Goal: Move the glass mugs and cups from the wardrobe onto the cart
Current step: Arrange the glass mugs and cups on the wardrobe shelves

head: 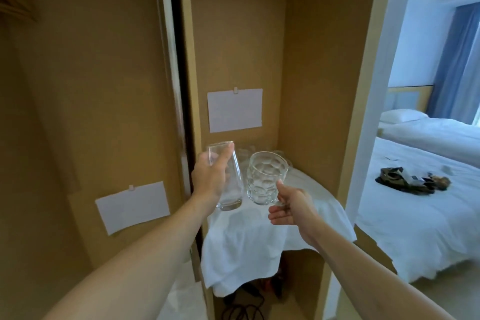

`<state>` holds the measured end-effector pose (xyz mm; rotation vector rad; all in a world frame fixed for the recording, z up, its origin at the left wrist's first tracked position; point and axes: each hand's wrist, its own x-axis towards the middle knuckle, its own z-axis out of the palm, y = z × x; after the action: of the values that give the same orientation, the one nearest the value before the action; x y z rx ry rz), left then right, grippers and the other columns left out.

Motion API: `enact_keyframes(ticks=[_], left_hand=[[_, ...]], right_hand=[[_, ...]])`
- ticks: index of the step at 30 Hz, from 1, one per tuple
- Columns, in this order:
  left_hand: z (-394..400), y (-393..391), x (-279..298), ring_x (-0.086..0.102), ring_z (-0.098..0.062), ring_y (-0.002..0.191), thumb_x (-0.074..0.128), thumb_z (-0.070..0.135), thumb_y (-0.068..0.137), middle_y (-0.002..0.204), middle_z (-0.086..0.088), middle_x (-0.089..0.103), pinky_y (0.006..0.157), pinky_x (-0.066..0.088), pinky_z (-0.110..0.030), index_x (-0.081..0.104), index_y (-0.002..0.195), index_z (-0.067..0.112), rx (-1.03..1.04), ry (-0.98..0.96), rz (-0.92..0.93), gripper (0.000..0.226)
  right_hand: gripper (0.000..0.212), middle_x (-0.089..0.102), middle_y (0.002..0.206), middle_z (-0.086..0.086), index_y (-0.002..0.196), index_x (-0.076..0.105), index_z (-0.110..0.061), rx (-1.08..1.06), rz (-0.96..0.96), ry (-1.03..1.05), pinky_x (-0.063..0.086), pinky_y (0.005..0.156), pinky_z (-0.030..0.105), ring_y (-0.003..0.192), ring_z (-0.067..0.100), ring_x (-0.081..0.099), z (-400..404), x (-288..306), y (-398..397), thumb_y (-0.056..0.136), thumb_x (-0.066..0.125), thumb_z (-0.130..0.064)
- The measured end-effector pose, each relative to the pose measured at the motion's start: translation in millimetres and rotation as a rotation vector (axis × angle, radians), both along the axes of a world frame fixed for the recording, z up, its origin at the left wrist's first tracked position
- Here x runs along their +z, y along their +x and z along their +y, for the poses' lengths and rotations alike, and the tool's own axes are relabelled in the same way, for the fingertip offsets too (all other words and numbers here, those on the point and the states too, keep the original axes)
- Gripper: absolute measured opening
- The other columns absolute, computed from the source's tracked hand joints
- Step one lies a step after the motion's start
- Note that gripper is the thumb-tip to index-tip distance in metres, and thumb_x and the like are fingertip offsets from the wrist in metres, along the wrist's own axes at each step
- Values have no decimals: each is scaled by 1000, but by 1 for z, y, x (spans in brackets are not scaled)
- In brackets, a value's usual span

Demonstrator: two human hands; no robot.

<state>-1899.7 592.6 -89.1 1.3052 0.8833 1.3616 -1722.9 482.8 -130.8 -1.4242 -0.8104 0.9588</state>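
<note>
My left hand [211, 176] grips a tall plain glass [231, 184], held tilted above the white cloth [246, 236] that covers the wardrobe shelf. A dimpled glass mug [265, 176] hangs in my right hand [291, 205], which holds it by the handle on its right side. Both are lifted off the shelf and nearly touch each other. Behind them, at the back of the wardrobe, more glassware [246, 154] stands on the cloth, partly hidden. The cart is out of sight.
The wardrobe's side wall [319, 86] rises on the right and a sliding door edge [179, 86] on the left. Paper sheets [235, 110] hang on the panels. Cables [241, 304] lie on the floor under the shelf. A bed [420, 202] stands to the right.
</note>
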Motion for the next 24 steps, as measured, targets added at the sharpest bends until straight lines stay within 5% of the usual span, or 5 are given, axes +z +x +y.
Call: enact_keyframes(ticks=[9, 14, 19, 24], left_hand=[[2, 58, -34, 40, -14, 52, 78, 67, 73, 69, 2, 46, 47, 37, -29, 51, 93, 15, -2, -67, 49, 62], [31, 72, -59, 60, -17, 63, 70, 82, 65, 84, -2, 64, 61, 53, -36, 53, 98, 19, 69, -106, 247, 74], [80, 97, -81, 64, -28, 111, 67, 89, 57, 124, -2, 64, 100, 52, -52, 59, 123, 23, 26, -142, 312, 94], [133, 133, -98, 63, -24, 112, 75, 82, 55, 124, 5, 62, 97, 53, -45, 56, 127, 32, -17, -169, 303, 90]], right_hand=[[50, 73, 92, 30, 76, 57, -7, -31, 78, -148, 63, 68, 43, 80, 42, 74, 8, -26, 54, 96, 59, -54], [50, 74, 90, 26, 84, 57, -5, -38, 96, -229, 63, 77, 47, 79, 39, 75, 33, -53, 65, 98, 57, -53], [52, 74, 87, 25, 98, 63, 0, -96, 106, -265, 63, 76, 48, 78, 38, 75, 69, -79, 85, 97, 59, -52], [53, 75, 87, 25, 95, 64, 1, -126, 93, -317, 63, 77, 50, 77, 38, 75, 115, -100, 121, 96, 61, -53]])
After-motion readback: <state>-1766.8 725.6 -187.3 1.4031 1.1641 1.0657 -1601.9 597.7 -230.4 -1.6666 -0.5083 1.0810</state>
